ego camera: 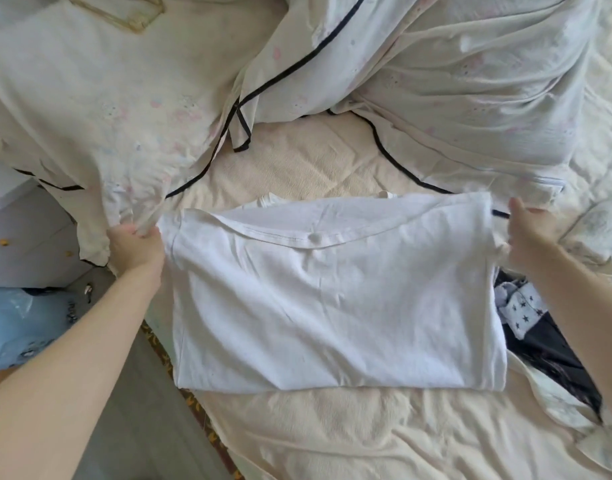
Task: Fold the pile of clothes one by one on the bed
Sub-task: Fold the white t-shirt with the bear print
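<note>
A white T-shirt lies spread on the cream bed, folded over so its near edge forms a straight crease. My left hand grips the shirt's far left corner, fingers curled round bunched cloth. My right hand is at the shirt's far right corner, its fingers partly hidden behind the cloth; the grip there is not plainly visible. A pile of dark clothes, one with a star print, lies just right of the shirt under my right forearm.
A rumpled pale duvet with black piping fills the far half of the bed. A clear phone case lies at the far left. The bed's left edge drops to a grey floor, where a light blue bag lies.
</note>
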